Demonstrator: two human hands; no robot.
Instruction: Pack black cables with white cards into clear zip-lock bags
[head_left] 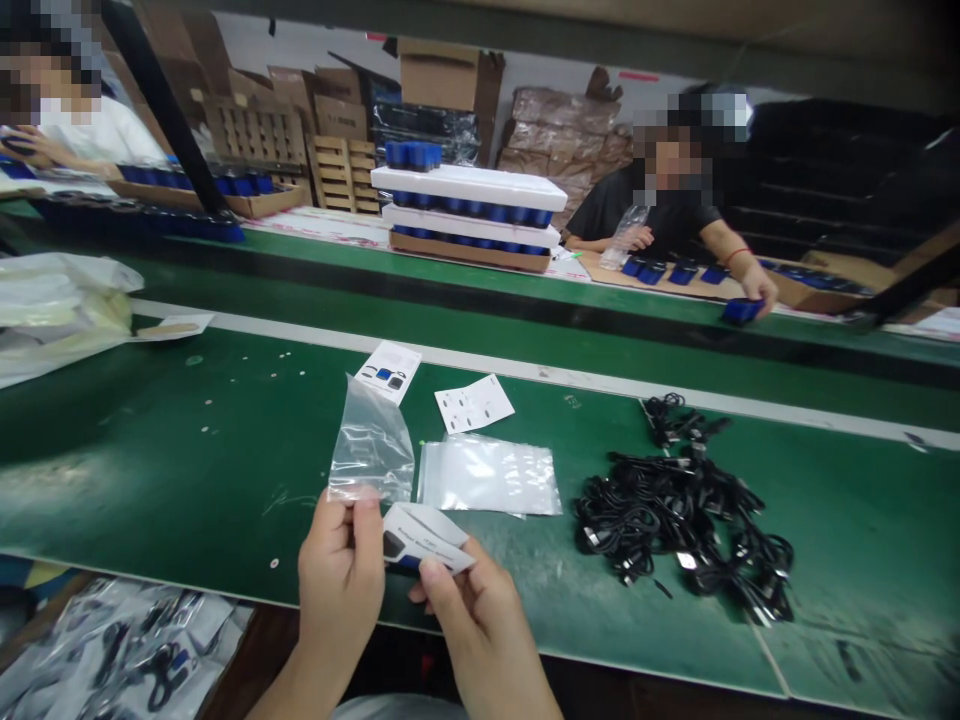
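Note:
My left hand [343, 550] pinches the lower edge of a clear plastic bag [371, 445], which stands up above my fingers. Between the thumb and fingers of my right hand [480, 600] is a printed leaflet [426, 535], slightly bowed, its left end close to my left fingers. Just beyond my hands lies a stack of clear plastic bags [491, 475]. Two more papers rest on the green table: a printed card [390, 370] partly behind the raised bag, and an instruction sheet [474, 403].
A heap of black cables [675, 510] lies to the right. A box of packed bags [142, 650] sits below the table's left edge, and a large plastic sack [60, 305] at left. Across the table, a co-worker's hand [756, 285] holds a blue item near stacked trays [472, 190].

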